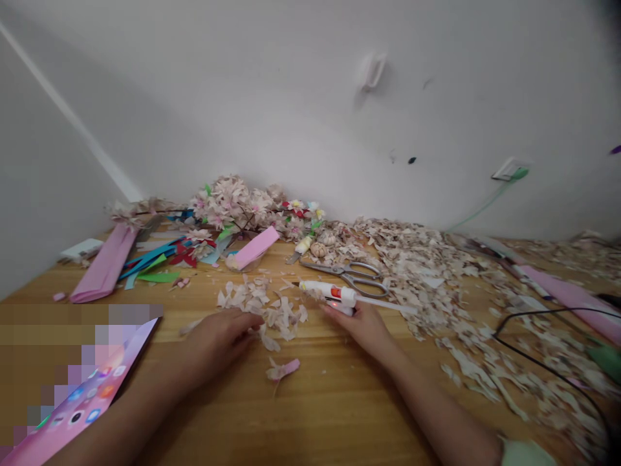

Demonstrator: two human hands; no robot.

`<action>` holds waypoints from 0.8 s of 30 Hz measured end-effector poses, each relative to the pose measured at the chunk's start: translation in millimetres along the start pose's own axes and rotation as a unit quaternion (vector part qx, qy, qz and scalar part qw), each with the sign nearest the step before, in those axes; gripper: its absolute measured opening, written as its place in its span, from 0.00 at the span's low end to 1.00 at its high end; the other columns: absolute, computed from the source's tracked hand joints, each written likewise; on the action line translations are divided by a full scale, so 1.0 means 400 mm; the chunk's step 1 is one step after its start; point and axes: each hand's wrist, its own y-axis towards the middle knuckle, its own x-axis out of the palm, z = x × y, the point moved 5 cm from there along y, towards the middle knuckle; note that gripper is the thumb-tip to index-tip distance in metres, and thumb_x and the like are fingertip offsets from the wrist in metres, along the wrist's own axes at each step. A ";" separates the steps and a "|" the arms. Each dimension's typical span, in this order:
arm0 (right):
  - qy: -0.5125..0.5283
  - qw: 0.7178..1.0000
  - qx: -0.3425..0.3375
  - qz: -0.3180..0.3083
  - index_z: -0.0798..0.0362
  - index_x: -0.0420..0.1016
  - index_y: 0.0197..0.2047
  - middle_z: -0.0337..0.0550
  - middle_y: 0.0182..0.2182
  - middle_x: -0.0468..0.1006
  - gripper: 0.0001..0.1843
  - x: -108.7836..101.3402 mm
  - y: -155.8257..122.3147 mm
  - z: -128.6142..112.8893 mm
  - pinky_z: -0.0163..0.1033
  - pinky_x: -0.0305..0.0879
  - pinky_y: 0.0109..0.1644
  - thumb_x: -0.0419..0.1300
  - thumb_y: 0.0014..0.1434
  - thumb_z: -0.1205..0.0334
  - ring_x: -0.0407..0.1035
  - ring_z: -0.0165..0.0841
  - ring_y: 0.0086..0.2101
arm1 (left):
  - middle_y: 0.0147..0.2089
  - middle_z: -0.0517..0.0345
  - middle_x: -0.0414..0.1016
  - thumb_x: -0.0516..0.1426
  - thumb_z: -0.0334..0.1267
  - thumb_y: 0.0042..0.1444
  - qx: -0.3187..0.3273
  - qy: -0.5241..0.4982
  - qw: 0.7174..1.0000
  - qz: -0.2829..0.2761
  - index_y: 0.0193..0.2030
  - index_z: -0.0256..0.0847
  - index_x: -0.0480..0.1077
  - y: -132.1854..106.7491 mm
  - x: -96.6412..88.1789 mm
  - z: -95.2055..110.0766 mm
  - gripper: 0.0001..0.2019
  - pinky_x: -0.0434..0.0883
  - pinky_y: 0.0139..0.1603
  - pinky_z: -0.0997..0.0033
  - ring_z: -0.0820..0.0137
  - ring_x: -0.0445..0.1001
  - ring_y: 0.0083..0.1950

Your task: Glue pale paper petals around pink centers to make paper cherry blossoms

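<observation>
My right hand (366, 330) is wrapped round a white glue gun (330, 292), whose nozzle points left. A pale glue stick (388, 304) juts from the gun's back end. My left hand (226, 340) lies low over the table with fingers curled together at the edge of a loose pile of pale dried petals (286, 317). Whatever is between those fingertips is hidden. Between my hands and nearer to me lies a small half-made flower (284, 370) with a pink strip and a thin stem. Metal scissors (349, 272) rest just behind the glue gun.
Made-up flower branches (237, 200) stand against the wall. Folded pink paper (104, 262) and coloured strips (155, 259) lie at left. A tablet with a lit screen (97, 395) is beside my left forearm. Dried husks (412, 259) cover the right side, crossed by a black cable (533, 356).
</observation>
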 end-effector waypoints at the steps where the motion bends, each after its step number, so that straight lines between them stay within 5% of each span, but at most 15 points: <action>1: 0.005 1.000 0.003 -0.001 0.53 0.74 0.41 0.46 0.40 0.78 0.18 0.001 -0.001 0.000 0.44 0.67 0.44 0.61 0.49 0.51 0.72 0.42 0.39 | 0.39 0.53 0.77 0.49 0.32 0.54 -0.006 0.003 1.000 0.002 0.45 0.43 0.70 0.000 0.001 -0.004 0.14 0.69 0.40 0.66 0.65 0.74 0.39; 18: -0.002 1.000 -0.010 -0.005 0.53 0.73 0.41 0.46 0.40 0.78 0.19 0.008 -0.008 0.002 0.47 0.67 0.45 0.61 0.50 0.50 0.72 0.42 0.40 | 0.38 0.51 0.77 0.48 0.30 0.53 -0.028 0.027 0.999 -0.013 0.46 0.43 0.71 0.004 -0.001 -0.008 0.16 0.69 0.38 0.65 0.63 0.74 0.38; 24: 0.032 0.999 0.015 0.000 0.52 0.74 0.42 0.45 0.41 0.79 0.20 0.011 -0.007 0.010 0.49 0.67 0.46 0.62 0.48 0.51 0.72 0.43 0.41 | 0.36 0.53 0.76 0.50 0.35 0.54 -0.071 -0.033 0.996 0.031 0.43 0.44 0.71 0.003 -0.013 -0.008 0.13 0.68 0.35 0.66 0.65 0.73 0.34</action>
